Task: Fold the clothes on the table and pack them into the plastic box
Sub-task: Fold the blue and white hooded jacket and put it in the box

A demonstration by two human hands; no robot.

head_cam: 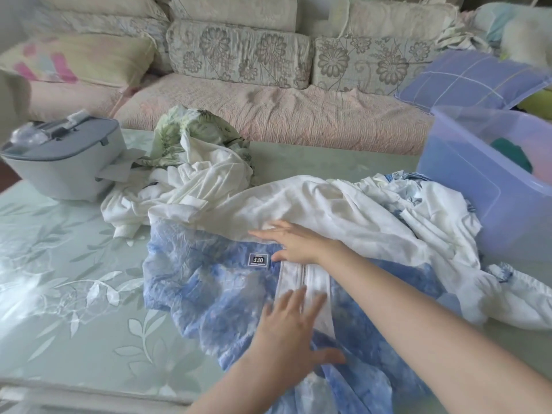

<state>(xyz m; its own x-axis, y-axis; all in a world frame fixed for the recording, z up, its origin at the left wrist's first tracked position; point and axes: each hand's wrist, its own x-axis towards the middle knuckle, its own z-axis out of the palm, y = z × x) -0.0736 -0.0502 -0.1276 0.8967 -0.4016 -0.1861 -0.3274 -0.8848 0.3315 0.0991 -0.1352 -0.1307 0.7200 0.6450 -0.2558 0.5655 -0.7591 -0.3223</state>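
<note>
Blue jacket (209,294) under outstretched fingers (291,306)

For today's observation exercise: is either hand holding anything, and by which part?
Nothing is held: left hand and right hand lie flat on the blue jacket, by its zip.

Small dark patch (258,260) on blue-white tie-dye garment (209,282) reads "OFF", upside down; smaller print illegible
</note>
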